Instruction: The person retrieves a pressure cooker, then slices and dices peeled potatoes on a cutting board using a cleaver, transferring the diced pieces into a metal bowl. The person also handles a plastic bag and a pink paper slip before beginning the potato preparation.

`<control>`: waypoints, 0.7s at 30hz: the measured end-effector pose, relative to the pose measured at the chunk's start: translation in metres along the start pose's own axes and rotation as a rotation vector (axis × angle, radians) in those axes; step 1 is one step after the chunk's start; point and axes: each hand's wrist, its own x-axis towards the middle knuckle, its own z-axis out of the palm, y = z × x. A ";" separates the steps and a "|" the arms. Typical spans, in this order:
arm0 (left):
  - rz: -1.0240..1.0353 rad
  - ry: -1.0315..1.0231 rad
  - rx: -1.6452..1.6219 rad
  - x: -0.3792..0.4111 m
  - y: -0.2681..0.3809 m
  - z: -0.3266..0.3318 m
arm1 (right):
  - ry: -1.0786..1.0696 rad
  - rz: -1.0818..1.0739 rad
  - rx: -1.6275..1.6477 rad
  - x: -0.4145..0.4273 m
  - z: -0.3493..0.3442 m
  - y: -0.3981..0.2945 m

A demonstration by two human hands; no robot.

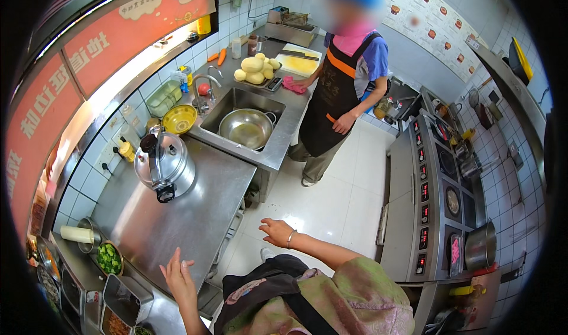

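Observation:
My left hand (179, 273) is over the near part of the steel worktop (191, 219), palm turned partly up, fingers apart and nothing in it. Out over the floor beyond the worktop's right edge, my right hand (276, 232) hangs in the air, empty, with a bracelet at its wrist. A large aluminium pressure cooker (182, 168) with a locking bar across its lid stands on the worktop's far left. Beyond it a wide metal bowl (246, 128) sits in the steel sink (212, 123), beside a yellow colander (179, 118).
A co-worker in a dark apron (333, 99) stands past the sink, one hand on a pink cloth (294, 85). Peeled potatoes (256, 69) and a cutting board with a knife (300, 60) lie nearby. Induction hobs (451, 199) line the right. Food containers (124, 295) stand at lower left.

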 end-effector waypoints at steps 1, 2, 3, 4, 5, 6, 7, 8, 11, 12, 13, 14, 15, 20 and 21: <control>0.003 -0.003 0.019 -0.001 -0.007 -0.003 | -0.010 -0.006 0.001 0.003 0.002 0.000; 0.001 -0.001 0.036 -0.003 -0.014 -0.004 | -0.024 -0.019 -0.001 0.008 0.003 -0.001; 0.062 0.039 0.057 -0.005 -0.019 -0.009 | -0.061 -0.027 -0.014 0.016 0.003 -0.006; 0.100 0.079 0.084 -0.005 -0.020 -0.009 | -0.028 -0.081 -0.045 0.016 -0.002 -0.007; 0.123 0.073 0.091 -0.004 -0.012 -0.012 | -0.031 -0.060 -0.029 0.011 -0.001 -0.004; 0.146 0.067 0.096 0.000 -0.003 -0.012 | -0.016 -0.068 -0.017 0.005 -0.001 0.004; 0.118 0.056 0.108 -0.001 -0.001 -0.013 | -0.050 0.044 0.056 0.002 -0.008 -0.004; 0.109 0.046 0.102 -0.001 -0.003 -0.013 | -0.027 0.018 0.079 0.000 -0.006 -0.005; 0.075 0.078 0.086 -0.012 -0.020 -0.020 | -0.046 -0.022 0.086 0.001 0.008 -0.014; 0.062 0.091 0.069 -0.014 -0.023 -0.021 | -0.060 -0.013 0.080 0.004 0.008 -0.015; 0.053 0.099 0.054 -0.016 -0.027 -0.024 | -0.073 -0.036 0.077 0.008 0.009 -0.019; 0.030 0.111 0.048 -0.019 -0.031 -0.027 | -0.084 -0.053 0.078 0.012 0.011 -0.023; 0.018 0.116 0.033 -0.020 -0.032 -0.026 | -0.087 -0.058 0.074 0.012 0.009 -0.023; -0.026 0.135 -0.021 -0.021 -0.033 -0.030 | -0.061 -0.141 0.049 0.024 0.015 -0.025; -0.016 0.141 -0.015 -0.018 -0.030 -0.031 | -0.051 -0.140 0.040 0.025 0.014 -0.025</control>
